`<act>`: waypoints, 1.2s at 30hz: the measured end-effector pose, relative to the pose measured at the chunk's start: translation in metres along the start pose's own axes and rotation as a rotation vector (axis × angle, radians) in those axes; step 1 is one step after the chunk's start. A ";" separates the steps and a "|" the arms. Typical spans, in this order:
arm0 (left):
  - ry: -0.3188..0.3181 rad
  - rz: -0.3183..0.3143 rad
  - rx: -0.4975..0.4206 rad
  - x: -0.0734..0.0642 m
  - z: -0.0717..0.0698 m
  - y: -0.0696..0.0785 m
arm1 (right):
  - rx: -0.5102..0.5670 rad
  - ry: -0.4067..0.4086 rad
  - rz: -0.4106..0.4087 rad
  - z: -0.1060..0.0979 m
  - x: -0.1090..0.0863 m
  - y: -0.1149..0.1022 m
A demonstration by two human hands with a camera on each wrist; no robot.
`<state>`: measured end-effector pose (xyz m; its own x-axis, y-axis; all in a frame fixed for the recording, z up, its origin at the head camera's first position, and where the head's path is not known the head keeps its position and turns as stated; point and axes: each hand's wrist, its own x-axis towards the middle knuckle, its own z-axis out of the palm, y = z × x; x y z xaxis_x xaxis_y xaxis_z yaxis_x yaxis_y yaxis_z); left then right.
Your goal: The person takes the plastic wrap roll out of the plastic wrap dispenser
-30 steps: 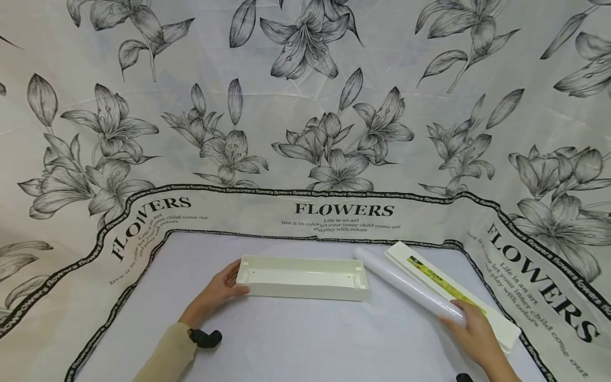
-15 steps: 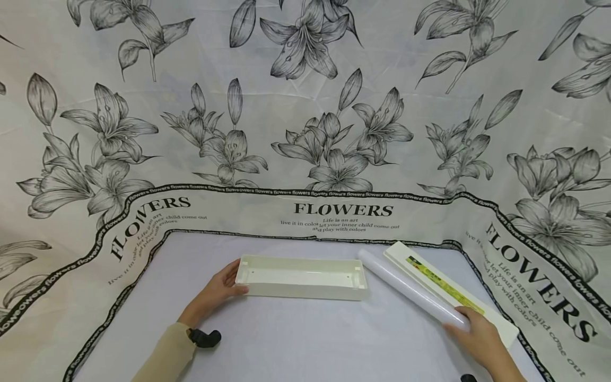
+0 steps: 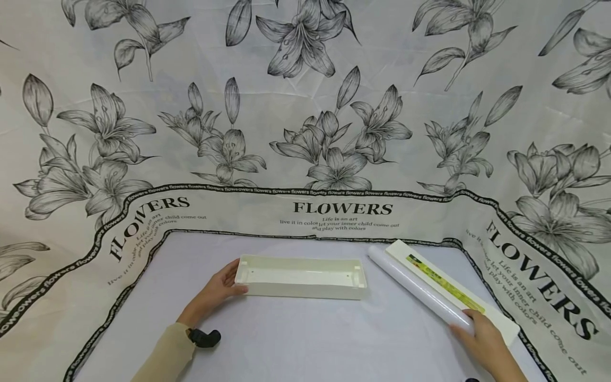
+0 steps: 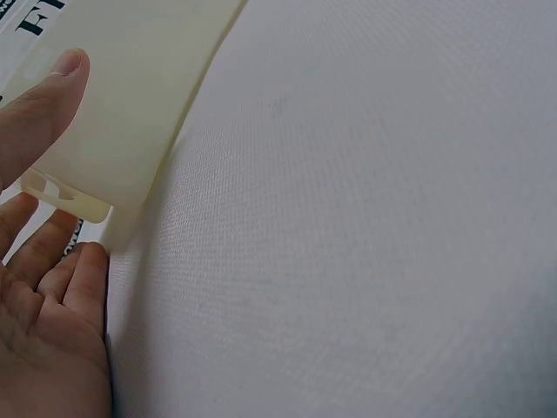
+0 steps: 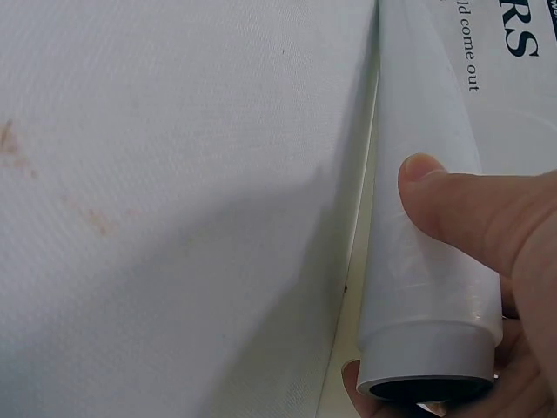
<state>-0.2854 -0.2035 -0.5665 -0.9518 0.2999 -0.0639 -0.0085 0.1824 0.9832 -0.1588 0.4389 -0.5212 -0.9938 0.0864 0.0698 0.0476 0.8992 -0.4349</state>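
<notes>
A long cream plastic box (image 3: 300, 291), open at the top, rests on the white cloth. My left hand (image 3: 220, 286) holds its left end, the thumb on the front wall and the fingers round the end. In the left wrist view the thumb lies against the box's plain wall (image 4: 139, 104). My right hand (image 3: 484, 342) grips the near end of a roll of clear plastic wrap (image 3: 420, 289). The right wrist view shows the thumb across the roll (image 5: 426, 270), whose core end is dark and hollow.
Beside and partly under the roll lies a long cream lid (image 3: 503, 324) with a yellow-green label (image 3: 444, 281). A white cloth (image 3: 305, 339) covers the table. Behind it hangs a flower-printed curtain (image 3: 343, 209), which also borders both sides.
My right hand has drawn the roll slightly right and toward me, so its far end stands farther from the box. The left hand and the box stay put.
</notes>
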 end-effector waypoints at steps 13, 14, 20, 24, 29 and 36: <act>0.004 -0.006 -0.001 -0.001 0.000 0.001 | -0.012 -0.063 0.073 0.000 0.002 0.002; 0.005 -0.007 0.000 -0.002 0.000 0.002 | -0.014 -0.077 0.088 0.001 0.002 0.002; 0.005 -0.014 -0.001 -0.002 0.001 0.002 | -0.014 -0.134 0.173 0.004 0.002 0.000; 0.003 -0.012 0.005 -0.001 0.000 0.002 | -0.013 -0.122 0.161 0.004 0.002 -0.001; 0.000 -0.007 -0.002 0.000 -0.001 0.002 | -0.013 -0.113 0.141 0.003 0.004 -0.002; 0.000 -0.017 0.002 0.001 -0.003 0.000 | -0.031 -0.025 0.047 0.000 0.004 -0.006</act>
<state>-0.2876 -0.2057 -0.5664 -0.9515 0.2967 -0.0808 -0.0245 0.1890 0.9817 -0.1626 0.4336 -0.5187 -0.9926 0.1185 0.0274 0.0971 0.9072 -0.4095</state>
